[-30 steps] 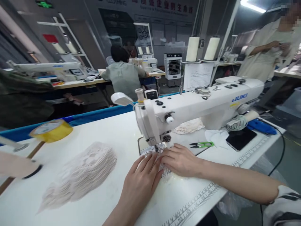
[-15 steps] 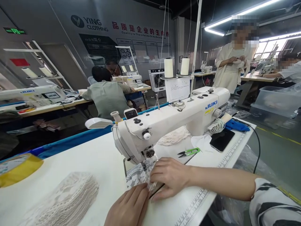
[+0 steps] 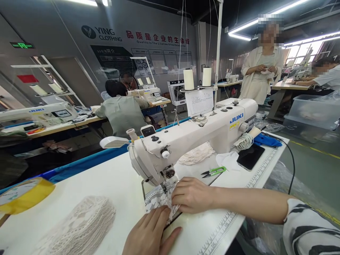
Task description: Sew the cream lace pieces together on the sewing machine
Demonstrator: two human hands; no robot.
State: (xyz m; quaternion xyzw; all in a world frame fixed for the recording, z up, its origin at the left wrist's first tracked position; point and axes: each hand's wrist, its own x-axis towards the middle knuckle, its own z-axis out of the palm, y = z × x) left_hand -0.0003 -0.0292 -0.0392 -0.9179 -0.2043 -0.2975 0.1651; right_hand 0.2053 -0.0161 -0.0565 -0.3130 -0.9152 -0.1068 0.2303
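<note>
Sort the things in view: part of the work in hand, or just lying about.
Part of it: lace piece under left hand and right hand; sewing machine; probably nearer lace stack, green snips.
Apparently lying about: yellow tape roll; black phone.

Lights (image 3: 240, 36) are glowing, a window (image 3: 300, 51) is shining, a grey wall (image 3: 69, 39) is bearing red lettering (image 3: 157, 34), and a yellow line (image 3: 315, 149) is crossing the floor (image 3: 318, 173).

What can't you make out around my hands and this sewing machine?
In the head view:
Part of the lace piece, hidden by the left hand and right hand.
Part of the far lace stack, behind the sewing machine.
Near lace stack, cut off by the bottom edge.
Writing on the paper sheet, too small to read.
</note>
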